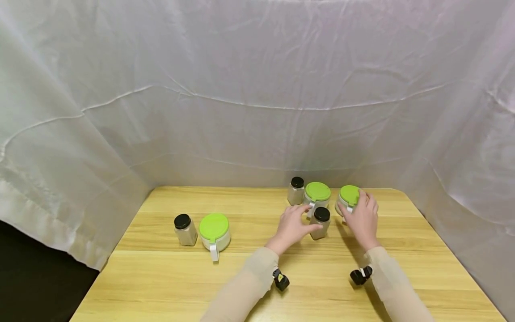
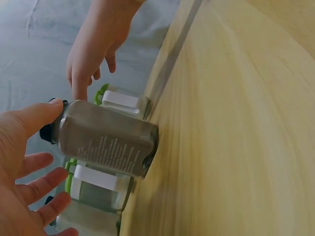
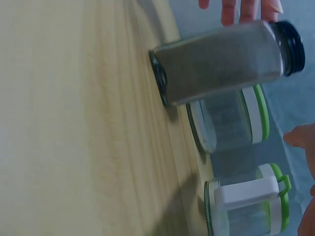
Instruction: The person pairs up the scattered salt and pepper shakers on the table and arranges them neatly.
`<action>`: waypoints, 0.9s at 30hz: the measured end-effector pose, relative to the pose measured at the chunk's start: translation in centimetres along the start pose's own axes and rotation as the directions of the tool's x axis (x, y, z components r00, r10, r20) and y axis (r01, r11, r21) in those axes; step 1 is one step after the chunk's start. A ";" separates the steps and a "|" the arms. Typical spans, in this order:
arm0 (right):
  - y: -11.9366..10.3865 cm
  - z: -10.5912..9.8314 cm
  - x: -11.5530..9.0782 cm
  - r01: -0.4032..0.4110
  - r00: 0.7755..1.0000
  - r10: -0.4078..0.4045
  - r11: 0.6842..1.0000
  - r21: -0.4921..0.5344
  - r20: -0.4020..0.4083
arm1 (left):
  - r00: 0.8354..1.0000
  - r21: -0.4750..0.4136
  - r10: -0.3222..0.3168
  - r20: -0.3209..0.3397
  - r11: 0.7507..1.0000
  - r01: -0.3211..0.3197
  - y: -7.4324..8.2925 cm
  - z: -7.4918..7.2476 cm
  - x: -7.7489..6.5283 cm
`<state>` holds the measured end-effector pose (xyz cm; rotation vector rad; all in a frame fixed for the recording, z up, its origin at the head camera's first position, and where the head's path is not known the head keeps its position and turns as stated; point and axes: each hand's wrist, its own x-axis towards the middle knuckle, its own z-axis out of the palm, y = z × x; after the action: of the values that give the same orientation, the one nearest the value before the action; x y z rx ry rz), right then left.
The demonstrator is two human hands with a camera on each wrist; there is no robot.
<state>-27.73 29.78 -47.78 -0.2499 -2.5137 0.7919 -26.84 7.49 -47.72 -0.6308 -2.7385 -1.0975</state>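
My left hand (image 1: 290, 226) is at the front black-lidded spice jar (image 1: 320, 227), fingers spread and thumb overlapping its lid in the left wrist view. That clear jar (image 2: 108, 137) has printed text on its side and stands upright on the table. Over at the right, my right hand (image 1: 364, 219) reaches above a green-lidded glass jar (image 1: 349, 195) with a white handle. Its fingers are extended around the lid, and the thumb (image 3: 298, 136) stands apart from the glass in the right wrist view. Behind the front spice jar is another green-lidded jar (image 1: 318, 191).
A second black-lidded jar (image 1: 296, 193) stands at the back, beside the middle green-lidded jar. To the left are a black-lidded jar (image 1: 186, 231) and a green-lidded jar (image 1: 214, 229) with its handle facing me. Grey-white cloth (image 1: 257, 134) hangs behind the wooden table (image 1: 161, 286).
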 end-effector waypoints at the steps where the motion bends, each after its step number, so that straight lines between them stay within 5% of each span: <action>1: 0.2 0.1 0.3 -0.009 1.000 0.009 1.000 -0.004 0.003 | 1.000 0.007 -0.003 -0.005 1.000 0.003 0.0 0.2 0.1; 14: 1.9 1.7 2.6 -0.122 0.992 0.122 0.992 -0.006 0.036 | 0.999 0.068 -0.042 -0.028 0.997 0.044 0.8 2.0 0.8; 27: 2.3 2.2 3.3 -0.143 0.986 0.145 0.989 -0.026 0.083 | 0.996 0.085 -0.034 -0.080 0.996 0.041 1.2 2.6 0.8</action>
<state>-31.61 31.59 -49.41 -0.4175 -2.6065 0.8506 -26.92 10.33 -48.69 -0.5146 -2.7237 -0.9836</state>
